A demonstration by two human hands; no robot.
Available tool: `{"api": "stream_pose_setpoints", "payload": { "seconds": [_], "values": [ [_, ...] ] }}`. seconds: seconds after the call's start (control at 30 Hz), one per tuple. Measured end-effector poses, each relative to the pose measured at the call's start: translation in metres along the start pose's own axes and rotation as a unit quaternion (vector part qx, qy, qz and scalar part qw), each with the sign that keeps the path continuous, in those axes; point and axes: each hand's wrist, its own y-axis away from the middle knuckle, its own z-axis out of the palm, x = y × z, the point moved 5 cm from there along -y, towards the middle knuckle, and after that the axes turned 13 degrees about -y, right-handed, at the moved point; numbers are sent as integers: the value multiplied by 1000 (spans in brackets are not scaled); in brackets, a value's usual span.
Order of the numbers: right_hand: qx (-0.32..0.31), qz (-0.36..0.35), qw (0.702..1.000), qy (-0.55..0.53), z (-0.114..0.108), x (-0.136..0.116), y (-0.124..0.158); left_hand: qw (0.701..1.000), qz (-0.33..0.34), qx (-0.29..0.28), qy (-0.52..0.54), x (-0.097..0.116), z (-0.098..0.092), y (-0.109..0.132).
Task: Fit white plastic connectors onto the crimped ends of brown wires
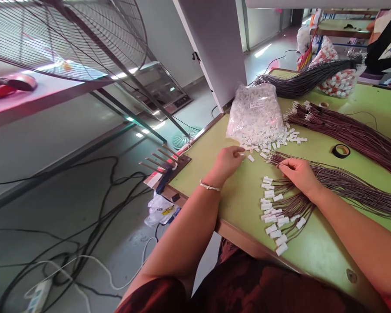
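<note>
My left hand (230, 161) is at the near edge of a spill of small white plastic connector housings (263, 145), its thumb and forefinger drawn together. Whatever lies between those fingertips is too small to make out. My right hand (298, 174) rests over a bundle of brown wires (345, 184), pinching a wire near the bare metal-tipped ends. Below that hand, several brown wires end in fitted white connectors (273, 217), fanned out on the green tabletop (237, 217). One loose housing (250, 158) lies just right of my left fingertips.
A clear plastic bag (256, 111) of housings stands behind the spill. Farther right lie another brown wire bundle (352, 130), a black tape roll (341, 151), dark wires (299, 82) and a bag of red-and-white parts (340, 82). A pronged rack (169, 163) sits at the left edge.
</note>
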Motion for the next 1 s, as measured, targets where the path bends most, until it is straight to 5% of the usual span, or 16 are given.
{"api": "stream_pose_setpoints", "payload": {
  "seconds": [0.1,0.23,0.4,0.6,1.0],
  "values": [
    [8,-13,1000,6,1,-3,1,983,-5,-42,180,7,6,11],
    [17,-36,999,2,0,-7,3,887,-49,-167,427,31,34,24],
    [17,-54,998,19,-1,-8,4,827,-92,-212,512,41,50,29],
    [14,-69,996,52,0,-7,6,823,-43,-235,515,40,49,29],
    [20,-103,990,95,-1,-10,8,864,94,-167,466,44,46,28]
  ]
}}
